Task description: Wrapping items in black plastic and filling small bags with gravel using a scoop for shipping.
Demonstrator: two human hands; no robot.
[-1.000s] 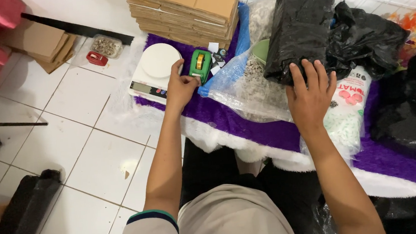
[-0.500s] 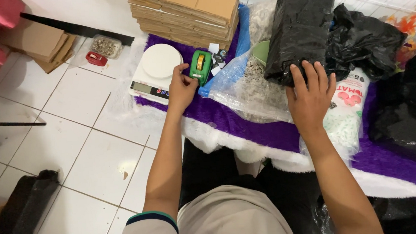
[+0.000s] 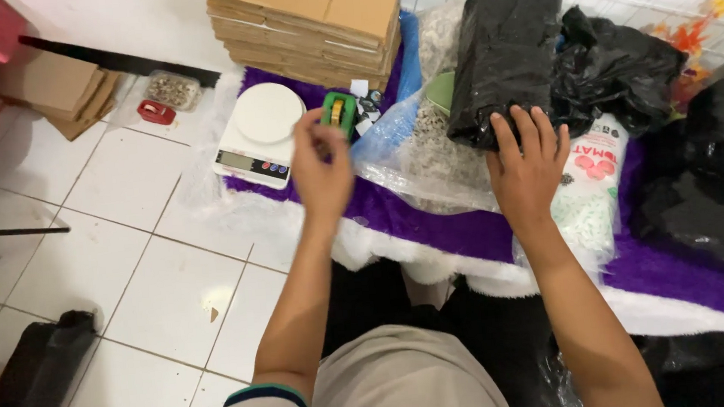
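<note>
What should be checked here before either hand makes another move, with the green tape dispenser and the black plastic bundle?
1. Left hand has the small green tape dispenser in its fingers: ok, fingertips wrap its lower part.
2. Dispenser lifted off the purple fuzzy cloth: cannot tell from this angle.
3. Right hand steadies the tall black plastic-wrapped bundle: ok, spread fingers press its lower end.
4. White round-topped kitchen scale free of items: ok, platform bare.
5. Clear plastic bag of pale pellets out of the hands' way: not ok, it lies between them.
6. Stack of flat brown cardboard steady: ok, lying flat.
</note>
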